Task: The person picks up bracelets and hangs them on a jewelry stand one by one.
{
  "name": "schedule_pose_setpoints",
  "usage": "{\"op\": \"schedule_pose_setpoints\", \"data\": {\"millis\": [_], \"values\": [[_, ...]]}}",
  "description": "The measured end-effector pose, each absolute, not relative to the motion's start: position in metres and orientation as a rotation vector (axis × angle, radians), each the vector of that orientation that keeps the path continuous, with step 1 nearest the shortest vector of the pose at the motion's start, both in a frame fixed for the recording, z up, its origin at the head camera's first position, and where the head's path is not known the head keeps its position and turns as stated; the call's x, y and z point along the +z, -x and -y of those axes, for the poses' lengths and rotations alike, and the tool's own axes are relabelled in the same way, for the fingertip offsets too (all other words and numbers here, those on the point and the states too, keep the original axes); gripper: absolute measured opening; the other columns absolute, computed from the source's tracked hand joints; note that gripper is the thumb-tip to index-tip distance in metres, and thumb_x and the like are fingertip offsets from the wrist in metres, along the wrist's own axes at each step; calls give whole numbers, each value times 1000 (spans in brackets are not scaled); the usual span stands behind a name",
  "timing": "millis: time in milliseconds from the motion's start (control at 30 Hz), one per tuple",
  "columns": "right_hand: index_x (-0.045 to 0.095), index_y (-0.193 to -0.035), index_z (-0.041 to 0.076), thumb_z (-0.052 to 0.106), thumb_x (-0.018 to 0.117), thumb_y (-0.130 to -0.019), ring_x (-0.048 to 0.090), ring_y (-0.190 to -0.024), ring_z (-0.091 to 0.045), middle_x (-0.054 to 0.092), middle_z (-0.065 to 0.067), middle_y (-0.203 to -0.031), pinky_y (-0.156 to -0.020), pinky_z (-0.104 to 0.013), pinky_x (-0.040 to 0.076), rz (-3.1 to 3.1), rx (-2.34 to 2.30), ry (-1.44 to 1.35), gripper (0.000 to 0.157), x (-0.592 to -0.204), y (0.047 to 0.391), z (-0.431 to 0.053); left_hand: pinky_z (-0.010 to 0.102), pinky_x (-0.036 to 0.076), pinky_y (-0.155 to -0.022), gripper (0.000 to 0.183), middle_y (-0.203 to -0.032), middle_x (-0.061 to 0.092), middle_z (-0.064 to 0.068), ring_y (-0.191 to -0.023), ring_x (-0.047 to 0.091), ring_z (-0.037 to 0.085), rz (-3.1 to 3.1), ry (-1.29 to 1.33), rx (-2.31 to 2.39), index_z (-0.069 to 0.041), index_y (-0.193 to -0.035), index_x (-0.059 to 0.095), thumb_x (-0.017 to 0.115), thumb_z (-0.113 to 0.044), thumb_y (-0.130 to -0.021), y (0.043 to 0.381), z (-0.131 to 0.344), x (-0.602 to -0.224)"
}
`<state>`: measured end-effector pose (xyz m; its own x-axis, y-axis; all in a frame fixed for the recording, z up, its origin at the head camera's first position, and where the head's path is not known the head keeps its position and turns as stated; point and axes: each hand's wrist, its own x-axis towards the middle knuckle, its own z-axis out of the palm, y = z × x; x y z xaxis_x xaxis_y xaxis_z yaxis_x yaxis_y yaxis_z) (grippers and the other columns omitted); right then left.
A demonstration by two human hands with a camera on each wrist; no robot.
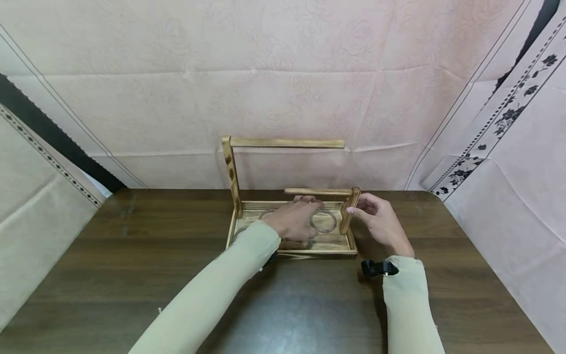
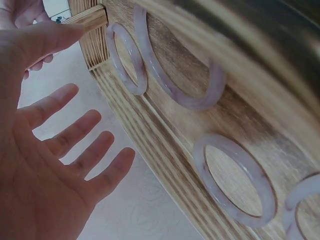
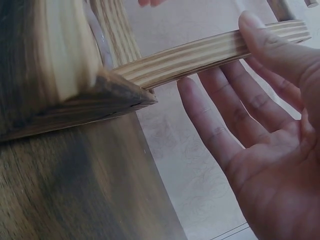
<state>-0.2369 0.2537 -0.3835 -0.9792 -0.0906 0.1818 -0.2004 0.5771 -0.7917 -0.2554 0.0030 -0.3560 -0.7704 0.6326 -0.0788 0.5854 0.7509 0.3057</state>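
A wooden tray stand (image 1: 318,253) sits at the table's back edge, with a tall left upright (image 1: 233,177) bearing a long top bar (image 1: 287,143). My right hand (image 1: 381,221) pinches the right upright (image 3: 195,56) between thumb and fingers; this upright tilts and carries a lower rod (image 1: 316,191). My left hand (image 1: 296,219) reaches over the tray, beneath that rod. In the left wrist view its fingers are spread, with the thumb near the foot of the right upright. Several pale, marbled bangles (image 2: 192,104) lie in the tray.
The dark wooden table (image 1: 177,295) extends in front of the stand and to both sides. Close behind its back edge hangs a pale patterned cloth (image 1: 283,98), and cloth also hangs at left and right.
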Motion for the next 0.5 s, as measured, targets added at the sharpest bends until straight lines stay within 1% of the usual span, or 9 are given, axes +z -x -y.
{"op": "schedule_pose_setpoints", "data": {"millis": [200, 333, 500], "values": [[66, -119, 8, 35, 70, -98, 66, -104, -17, 70, -11, -111, -87, -26, 52, 2684, 1398, -226, 34, -383, 237, -253, 35, 50, -106, 73, -150, 46, -2, -128, 45, 22, -2746, -998, 396, -23, -152, 45, 77, -25, -86, 258, -11, -357], [65, -119, 8, 36, 70, -98, 66, -104, -18, 70, -11, -112, -87, -27, 52, 2682, 1413, -217, 36, -383, 237, -253, 37, 49, -109, 75, -151, 45, -2, -130, 46, 22, -2745, -991, 348, -24, -153, 44, 79, -28, -87, 260, -16, -357], [66, -118, 8, 37, 70, -97, 67, -102, -14, 71, -11, -112, -86, -25, 52, 2680, 1424, -217, 36, -383, 238, -254, 39, 49, -110, 76, -153, 44, -1, -130, 45, 23, -2735, -946, 317, -24, -154, 42, 79, -31, -88, 263, -23, -358]]}}
